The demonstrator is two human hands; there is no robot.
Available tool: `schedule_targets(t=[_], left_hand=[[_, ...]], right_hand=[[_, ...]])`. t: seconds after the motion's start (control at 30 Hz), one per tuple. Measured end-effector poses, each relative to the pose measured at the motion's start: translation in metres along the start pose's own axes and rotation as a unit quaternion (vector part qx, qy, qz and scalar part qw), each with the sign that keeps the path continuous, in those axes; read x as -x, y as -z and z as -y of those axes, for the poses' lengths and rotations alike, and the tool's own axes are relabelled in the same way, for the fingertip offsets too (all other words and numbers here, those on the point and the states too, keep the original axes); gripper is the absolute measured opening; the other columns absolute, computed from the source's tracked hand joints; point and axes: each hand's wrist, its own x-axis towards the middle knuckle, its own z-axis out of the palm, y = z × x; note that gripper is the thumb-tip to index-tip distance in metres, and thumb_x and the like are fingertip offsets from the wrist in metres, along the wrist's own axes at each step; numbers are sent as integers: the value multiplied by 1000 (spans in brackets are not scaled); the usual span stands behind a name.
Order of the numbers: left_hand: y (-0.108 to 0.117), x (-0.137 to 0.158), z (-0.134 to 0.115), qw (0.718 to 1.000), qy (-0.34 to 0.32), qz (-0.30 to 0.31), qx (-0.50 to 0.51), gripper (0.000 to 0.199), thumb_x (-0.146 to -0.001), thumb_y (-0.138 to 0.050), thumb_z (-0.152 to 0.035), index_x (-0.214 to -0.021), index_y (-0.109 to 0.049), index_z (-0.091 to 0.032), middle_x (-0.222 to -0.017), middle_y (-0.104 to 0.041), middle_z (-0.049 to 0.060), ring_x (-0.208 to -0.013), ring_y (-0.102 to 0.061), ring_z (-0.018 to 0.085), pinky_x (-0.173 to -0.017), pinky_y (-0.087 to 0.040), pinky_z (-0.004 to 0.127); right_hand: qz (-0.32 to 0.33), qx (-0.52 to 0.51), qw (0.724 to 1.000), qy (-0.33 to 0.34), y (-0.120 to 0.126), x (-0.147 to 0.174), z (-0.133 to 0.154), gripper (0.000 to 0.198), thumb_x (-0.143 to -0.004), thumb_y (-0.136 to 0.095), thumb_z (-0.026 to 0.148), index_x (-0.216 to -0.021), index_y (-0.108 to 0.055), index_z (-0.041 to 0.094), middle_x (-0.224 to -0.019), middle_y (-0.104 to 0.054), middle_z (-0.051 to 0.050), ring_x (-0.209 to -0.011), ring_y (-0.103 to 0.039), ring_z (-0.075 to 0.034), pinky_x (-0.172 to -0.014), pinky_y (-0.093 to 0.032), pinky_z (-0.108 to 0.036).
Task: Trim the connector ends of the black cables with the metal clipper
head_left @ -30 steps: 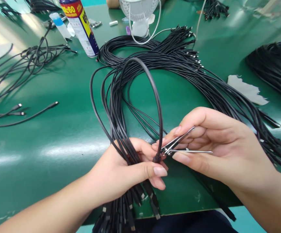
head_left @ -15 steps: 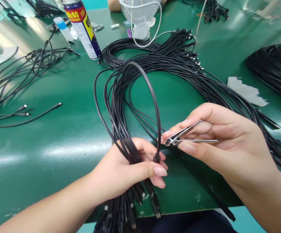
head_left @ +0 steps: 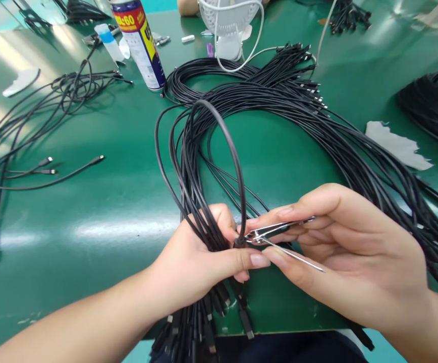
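My left hand is closed round a bunch of black USB cables, whose connectors hang below it at the table's front edge. One cable loops up from the bunch and comes down to my left thumb and fingers, its collar showing just above the thumb. In my right hand is a silver nail clipper, pinched between thumb and fingers with its lever raised. The clipper's jaws are at the collar of that looped cable; whether they touch it I cannot tell.
More black cables curve across the green table. A spray can and a white fan stand at the back. Loose cables lie on the left, a coiled bundle and torn paper on the right.
My right hand has moved the nail clipper down and left to the cable's collar. The clipper's lever now angles downward. My left fingers have curled in closer.
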Motion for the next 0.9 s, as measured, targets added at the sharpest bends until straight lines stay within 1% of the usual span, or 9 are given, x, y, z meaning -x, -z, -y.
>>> schedule_targets(t=[0.1,0.2,0.3,0.47,0.63,0.77,0.9], left_hand=[[-2,0,-1,1000,-2,-8,-6,54,-50,-96,-8,-62,-44,-18,-51,-64,-7,-44,-58,7,-44,-48,15],[-2,-1,-1,1000,3,-10,5,54,-48,-97,-7,-61,-45,-17,-50,-64,-7,-44,-58,7,-45,-48,14],[-1,-1,0,1000,4,-17,1,53,-48,-97,-9,-61,-46,-17,-50,-64,-7,-44,-59,8,-44,-49,15],[-1,0,1,999,-4,-35,-11,51,-49,-97,-10,-61,-48,-17,-52,-64,-8,-45,-60,8,-44,-50,15],[-2,1,1,999,-6,-44,-13,49,-49,-96,-9,-60,-49,-17,-52,-64,-8,-44,-61,8,-44,-51,15],[-3,1,1,999,-11,-48,-3,50,-48,-96,-7,-58,-48,-17,-54,-64,-8,-44,-62,8,-43,-51,16],[-3,2,2,999,-12,-43,2,49,-49,-95,-5,-58,-49,-16,-54,-64,-8,-44,-62,8,-43,-50,15]], right_hand=[[4,1,1000,-5,0,-1,-2,39,-78,-77,2,-101,-68,32,-97,-81,5,-85,-80,-14,-80,-66,-17],[-1,13,1000,-3,1,1,-3,37,-78,-78,4,-99,-68,32,-97,-81,3,-86,-80,-16,-79,-67,-20],[-2,26,1000,-4,2,2,-3,35,-79,-78,6,-100,-67,32,-98,-81,3,-87,-80,-18,-79,-67,-21],[-2,44,999,-9,2,4,0,32,-81,-78,8,-100,-68,32,-96,-82,4,-85,-80,-16,-77,-67,-18],[-15,89,996,-19,1,4,3,30,-80,-80,11,-98,-69,33,-95,-82,5,-81,-80,-16,-75,-67,-19],[-18,104,994,-14,2,2,6,25,-79,-81,13,-93,-68,29,-91,-82,3,-74,-80,-17,-71,-68,-22],[-18,114,993,-5,4,3,5,25,-79,-81,13,-93,-68,29,-91,-82,5,-79,-81,-17,-72,-67,-18]])
